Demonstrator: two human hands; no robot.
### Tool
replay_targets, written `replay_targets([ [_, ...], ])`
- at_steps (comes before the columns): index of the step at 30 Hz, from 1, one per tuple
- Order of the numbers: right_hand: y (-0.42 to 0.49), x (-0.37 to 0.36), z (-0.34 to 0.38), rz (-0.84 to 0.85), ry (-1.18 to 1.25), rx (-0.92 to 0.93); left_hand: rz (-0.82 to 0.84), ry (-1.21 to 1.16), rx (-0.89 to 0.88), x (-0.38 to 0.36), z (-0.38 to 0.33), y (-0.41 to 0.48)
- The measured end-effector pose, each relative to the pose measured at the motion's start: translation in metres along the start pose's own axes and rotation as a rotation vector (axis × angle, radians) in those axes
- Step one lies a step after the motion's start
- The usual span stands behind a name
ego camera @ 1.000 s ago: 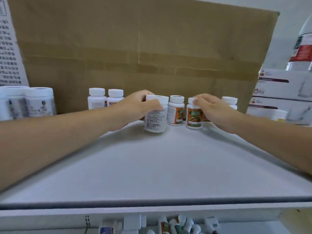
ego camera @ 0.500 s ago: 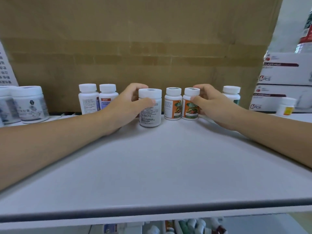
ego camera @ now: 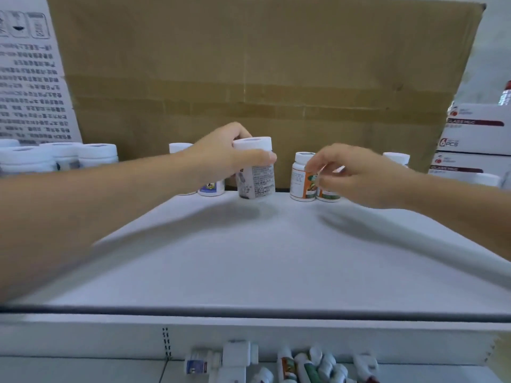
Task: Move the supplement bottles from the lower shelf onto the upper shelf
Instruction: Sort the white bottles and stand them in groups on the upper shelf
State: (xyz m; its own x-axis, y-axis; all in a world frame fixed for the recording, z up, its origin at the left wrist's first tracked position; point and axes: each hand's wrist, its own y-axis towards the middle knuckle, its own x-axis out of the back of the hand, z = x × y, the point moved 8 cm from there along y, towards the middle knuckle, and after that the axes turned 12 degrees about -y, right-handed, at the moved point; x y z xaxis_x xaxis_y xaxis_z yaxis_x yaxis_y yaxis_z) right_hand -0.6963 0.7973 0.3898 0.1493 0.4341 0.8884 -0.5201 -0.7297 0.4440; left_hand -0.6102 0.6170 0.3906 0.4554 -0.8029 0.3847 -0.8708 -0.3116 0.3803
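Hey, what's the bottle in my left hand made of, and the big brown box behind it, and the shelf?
Bottle: likely white plastic, smooth, slightly glossy, with a printed paper-looking label. Box: brown cardboard, matte, with a taped seam across it. Shelf: smooth matte white, perhaps painted metal; the look leaves it open.

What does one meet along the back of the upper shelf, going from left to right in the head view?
First the white jars → left hand → grey-label bottle, which it grips → orange-label bottle → right hand → stacked white boxes.
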Motion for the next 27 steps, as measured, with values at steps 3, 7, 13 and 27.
replay_targets([
  [3,-0.014,-0.023,0.032,0.232,-0.126,0.073,-0.023,0.048,-0.006,0.031,-0.012,-0.017],
  [7,-0.025,-0.039,0.076,0.327,-0.151,0.115,-0.116,0.073,-0.066,0.079,-0.010,-0.041],
  [13,-0.013,-0.060,0.131,0.349,-0.142,0.212,-0.177,0.074,-0.098,0.118,-0.002,-0.058],
  [27,0.024,-0.099,0.199,0.356,-0.103,0.310,-0.139,0.402,-0.143,0.162,0.009,-0.060],
])
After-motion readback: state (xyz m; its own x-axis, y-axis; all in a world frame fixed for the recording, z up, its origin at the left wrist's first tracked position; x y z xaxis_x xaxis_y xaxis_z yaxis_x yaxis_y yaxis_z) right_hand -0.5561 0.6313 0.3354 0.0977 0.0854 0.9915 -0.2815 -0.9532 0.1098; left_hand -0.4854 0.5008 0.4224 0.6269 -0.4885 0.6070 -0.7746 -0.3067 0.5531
